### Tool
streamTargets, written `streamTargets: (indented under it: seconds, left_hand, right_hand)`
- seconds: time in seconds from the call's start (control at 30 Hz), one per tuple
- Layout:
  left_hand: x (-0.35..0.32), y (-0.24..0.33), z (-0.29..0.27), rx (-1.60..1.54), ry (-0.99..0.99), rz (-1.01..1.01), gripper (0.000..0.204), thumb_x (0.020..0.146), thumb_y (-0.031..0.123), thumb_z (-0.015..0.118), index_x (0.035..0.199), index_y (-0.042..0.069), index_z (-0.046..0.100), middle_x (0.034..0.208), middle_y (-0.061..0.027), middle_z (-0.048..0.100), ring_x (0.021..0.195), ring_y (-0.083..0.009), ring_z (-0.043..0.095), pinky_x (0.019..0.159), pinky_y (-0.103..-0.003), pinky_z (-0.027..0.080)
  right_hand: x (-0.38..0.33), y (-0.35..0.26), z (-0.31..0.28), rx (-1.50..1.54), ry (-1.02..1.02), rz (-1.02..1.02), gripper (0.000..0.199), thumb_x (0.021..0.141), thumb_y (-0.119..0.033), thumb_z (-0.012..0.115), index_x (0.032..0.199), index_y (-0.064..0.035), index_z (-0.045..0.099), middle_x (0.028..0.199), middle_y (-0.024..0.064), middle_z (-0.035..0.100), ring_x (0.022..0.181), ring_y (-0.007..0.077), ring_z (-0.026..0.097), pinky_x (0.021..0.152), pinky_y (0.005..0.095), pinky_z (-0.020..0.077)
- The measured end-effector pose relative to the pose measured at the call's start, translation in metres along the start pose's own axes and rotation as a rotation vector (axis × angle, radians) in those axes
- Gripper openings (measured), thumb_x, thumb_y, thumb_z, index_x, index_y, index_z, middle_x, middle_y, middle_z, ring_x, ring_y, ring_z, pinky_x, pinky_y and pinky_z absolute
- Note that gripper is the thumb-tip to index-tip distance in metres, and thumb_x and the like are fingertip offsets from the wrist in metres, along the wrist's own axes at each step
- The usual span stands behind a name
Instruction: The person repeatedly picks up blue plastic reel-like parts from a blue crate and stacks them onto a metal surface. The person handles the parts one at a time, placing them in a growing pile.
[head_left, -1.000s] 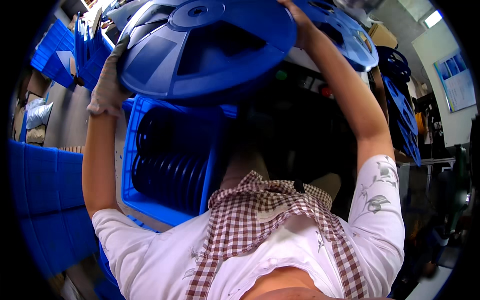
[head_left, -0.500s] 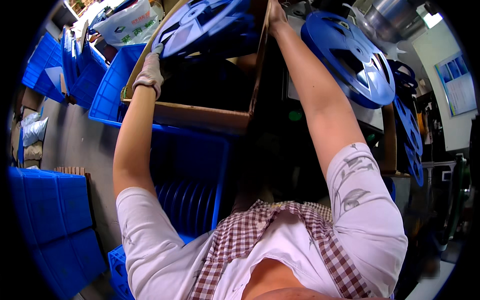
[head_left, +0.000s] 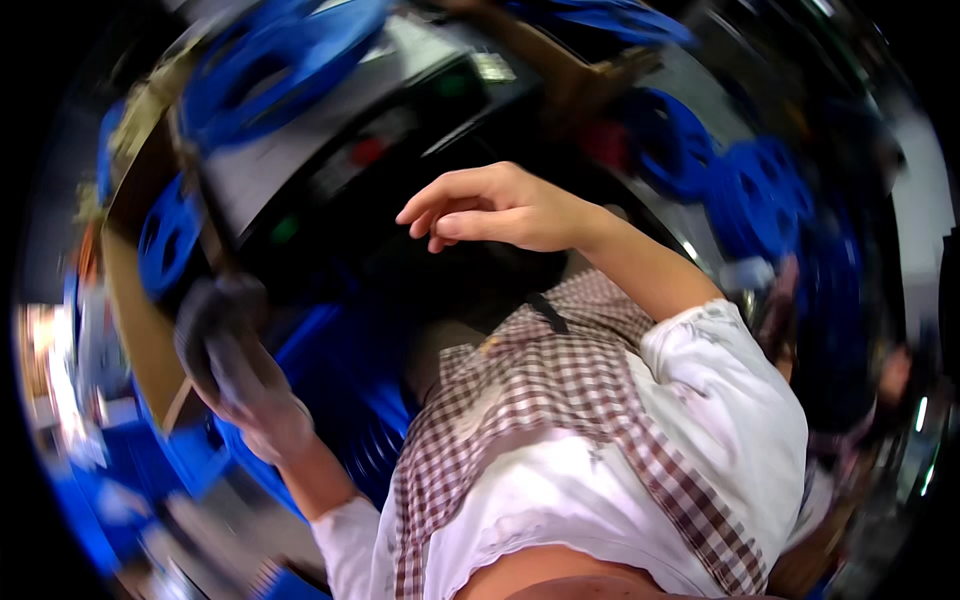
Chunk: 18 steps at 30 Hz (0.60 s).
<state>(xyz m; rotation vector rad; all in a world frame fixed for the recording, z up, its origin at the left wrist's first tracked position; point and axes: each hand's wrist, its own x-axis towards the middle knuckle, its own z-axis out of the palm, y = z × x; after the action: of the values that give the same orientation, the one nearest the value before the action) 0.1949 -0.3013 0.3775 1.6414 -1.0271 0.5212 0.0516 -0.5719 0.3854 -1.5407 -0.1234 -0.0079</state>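
- Heavily motion-blurred frame; fine detail lost toward the rim.
- Far left: blue crates (head_left: 100, 500), smeared, lower left of frame.
- Left of centre: left hand (head_left: 235, 365) in a grey glove, blurred; grip cannot be told, nothing clearly held. It sits just beside a cardboard box edge (head_left: 140, 330).
- Upper left: blue reel (head_left: 270, 70) lying in the cardboard box, apart from both hands.
- Centre: right hand (head_left: 495, 205) bare, fingers loosely open and slightly curled, holding nothing, above a dark machine.
- Upper right: more blue reels (head_left: 760, 190), blurred.
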Motion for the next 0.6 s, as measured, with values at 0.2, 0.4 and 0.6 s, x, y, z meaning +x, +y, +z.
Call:
streamTargets:
  seconds: [0.2,0.4,0.6]
  left_hand:
    - [-0.004,0.089,0.172,-0.927,-0.830,-0.427,0.041,0.094,0.005,0.047,0.134,0.000,0.047,0.115,-0.0147,0.062,0.105,-0.0193,0.059,0.098,-0.031,0.042]
    - [-0.044,0.151,0.381,-0.914,-1.432,-0.585,0.071,0.090,0.029,0.063,0.146,0.003,0.029,0.129,-0.0171,0.055,0.121,-0.0226,0.051,0.103,-0.034,0.039]
    - [-0.108,0.193,0.558,-0.537,-1.813,-0.879,0.111,0.077,0.067,0.065,0.153,0.009,0.008,0.145,-0.0248,0.034,0.131,-0.0391,0.041,0.108,-0.047,0.035]
  right_hand:
    - [-0.186,-0.015,-0.100,-0.380,0.756,0.049,0.034,0.097,-0.022,0.055,0.125,-0.0039,0.058,0.109,0.0094,0.064,0.099,0.0159,0.062,0.086,0.0286,0.0507]
    - [-0.433,-0.004,-0.210,-0.549,1.618,0.370,0.053,0.093,-0.034,0.061,0.136,-0.0054,0.049,0.128,0.0176,0.056,0.117,0.0260,0.056,0.097,0.0341,0.0472]
    - [-0.576,0.097,-0.335,-0.604,1.747,0.647,0.084,0.083,-0.047,0.067,0.146,-0.0038,0.033,0.145,0.0253,0.038,0.134,0.0385,0.039,0.109,0.0443,0.0347]
